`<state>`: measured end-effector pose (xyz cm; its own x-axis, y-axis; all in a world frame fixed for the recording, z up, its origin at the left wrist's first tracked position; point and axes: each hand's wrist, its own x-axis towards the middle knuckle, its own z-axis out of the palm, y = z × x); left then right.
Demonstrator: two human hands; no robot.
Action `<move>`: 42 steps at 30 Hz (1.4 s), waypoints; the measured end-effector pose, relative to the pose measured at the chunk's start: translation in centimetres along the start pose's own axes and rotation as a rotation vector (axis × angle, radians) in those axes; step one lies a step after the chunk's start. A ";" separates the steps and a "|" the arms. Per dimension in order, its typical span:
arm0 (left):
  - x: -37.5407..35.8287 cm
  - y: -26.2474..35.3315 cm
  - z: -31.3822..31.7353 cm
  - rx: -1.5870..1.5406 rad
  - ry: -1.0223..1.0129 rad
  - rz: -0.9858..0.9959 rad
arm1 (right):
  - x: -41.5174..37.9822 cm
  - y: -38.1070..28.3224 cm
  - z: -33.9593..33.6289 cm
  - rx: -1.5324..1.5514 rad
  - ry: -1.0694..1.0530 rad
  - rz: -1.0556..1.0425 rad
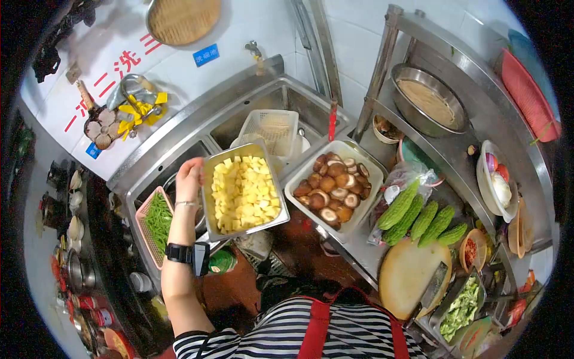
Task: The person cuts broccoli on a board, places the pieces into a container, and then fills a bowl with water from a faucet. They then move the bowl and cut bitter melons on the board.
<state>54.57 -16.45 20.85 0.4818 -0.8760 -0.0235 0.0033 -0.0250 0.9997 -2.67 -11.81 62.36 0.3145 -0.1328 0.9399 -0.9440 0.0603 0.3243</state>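
Note:
A rectangular steel pan (281, 216) full of diced yellow pieces that look like potato (245, 194) is tilted a little near the sinks. At its left edge, my left hand (191, 173) is closed on the rim; some fingertips are hidden there. A watch-like device with a black strap sits on that wrist. Close beside the pan on the right is a white bin (294, 190) of brown mushrooms (335, 186). Left of my forearm, a pink basket (143, 210) holds cut green vegetables (158, 222). My right hand does not appear.
Behind the pan, a white perforated basket (268, 115) stands in the steel sink (230, 128). Several bitter melons (423, 220) lie on the right counter, beyond a round cutting board (406, 281) with a cleaver (434, 286). A metal shelf with a large bowl (406, 75) rises behind.

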 end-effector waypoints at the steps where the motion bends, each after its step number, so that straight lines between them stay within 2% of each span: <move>1: 0.9 0.8 0.6 -0.035 -0.072 0.004 | 0.6 -3.3 0.7 0.110 -0.026 -0.027; 4: 2.7 4.5 2.6 -0.277 -0.333 -0.006 | 0.6 -14.0 2.9 0.432 -0.115 -0.081; 6: 3.4 7.1 3.1 -0.459 -0.459 -0.107 | -0.8 -21.2 4.7 0.627 -0.184 -0.100; 7: 4.5 7.7 2.5 -0.540 -0.603 -0.171 | -2.5 -25.6 6.3 0.743 -0.261 -0.097; 8: 5.1 8.6 1.9 -0.608 -0.647 -0.290 | -4.6 -30.5 8.0 0.847 -0.306 -0.118; 9: 5.8 9.3 1.2 -0.675 -0.689 -0.415 | -6.6 -34.7 10.4 0.853 -0.134 -0.330; 10: 6.9 9.0 0.3 -0.684 -0.692 -0.420 | -9.0 -39.1 12.2 0.944 -0.044 -0.442; 11: 7.9 8.6 -0.7 -0.570 -0.544 -0.480 | -11.3 -43.4 11.5 0.722 -0.405 -0.411; 12: 9.0 8.1 -1.8 -0.452 -0.394 -0.534 | -13.7 -47.0 12.4 1.005 -0.131 -0.324; 13: 9.9 7.3 -3.4 -0.463 -0.386 -0.527 | -15.7 -49.8 13.0 1.114 -0.132 -0.273; 14: 13.2 3.3 -5.8 -0.548 -0.445 -0.584 | -17.4 -52.0 13.5 1.174 -0.190 -0.264; 15: 14.8 1.1 -8.1 -0.440 -0.389 -0.536 | -18.3 -53.5 13.6 1.179 -0.196 -0.261; 17: 16.7 -0.3 -10.4 -0.330 -0.324 -0.492 | -19.8 -56.3 14.0 1.310 -0.482 -0.056; 18: 17.2 -0.7 -11.2 -0.289 -0.254 -0.437 | -21.2 -57.8 14.7 1.207 -0.610 0.224; 19: 17.7 -1.1 -12.0 -0.248 -0.182 -0.381 | -23.0 -59.2 16.2 1.217 -0.626 0.224; 21: 18.8 -2.2 -13.1 -0.226 -0.117 -0.368 | -25.2 -61.2 19.5 1.284 -0.839 0.988; 22: 18.9 -2.0 -12.9 -0.211 -0.094 -0.373 | -24.4 -61.5 19.8 1.292 -0.852 0.985; 24: 19.9 -2.2 -13.0 -0.182 -0.106 -0.396 | -22.1 -61.7 19.8 1.650 -1.377 1.733; 25: 21.1 -2.4 -13.2 -0.183 -0.096 -0.399 | -22.6 -62.4 20.3 1.653 -1.389 1.729; 27: 24.7 -2.7 -13.4 0.045 -0.037 -0.208 | -23.9 -63.8 21.3 1.668 -1.448 1.782; 29: 32.9 -7.2 -16.2 0.231 0.117 0.048 | -23.6 -64.9 20.7 1.665 -1.441 1.774; 31: 33.2 -1.8 -15.1 -0.024 0.236 -0.235 | -23.5 -65.7 20.3 1.576 -1.450 1.834; 32: 35.3 -1.8 -14.8 -0.022 0.229 -0.235 | -23.2 -66.1 20.1 1.572 -1.443 1.842; 34: 38.7 -2.3 -14.5 0.297 0.223 -0.292 | -22.7 -66.7 19.5 1.533 -1.421 1.859; 35: 39.4 -2.6 -14.2 0.302 0.208 -0.296 | -22.7 -66.8 19.4 1.518 -1.413 1.875; 37: 40.3 -2.9 -13.2 0.843 0.463 -0.119 | -22.8 -67.0 19.3 1.618 -1.453 1.866; 38: 39.1 -1.5 -13.1 0.799 0.365 -0.153 | -22.6 -66.9 19.0 1.686 -1.424 1.871; 39: 42.1 -4.7 -13.9 0.823 0.427 -0.062 | -22.9 -67.1 18.9 1.667 -1.411 1.895; 41: 40.2 -3.9 -13.5 -0.007 0.281 -0.304 | -23.3 -67.5 18.7 1.653 -1.362 1.866; 42: 40.5 -4.7 -13.6 0.000 0.273 -0.303 | -23.8 -67.8 19.0 1.582 -1.398 1.887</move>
<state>85.98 -45.20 15.31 0.6737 -0.6690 -0.3139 0.1808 -0.2627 0.9478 51.97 -31.52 16.00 0.1208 -0.8427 -0.5247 0.2636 0.5368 -0.8014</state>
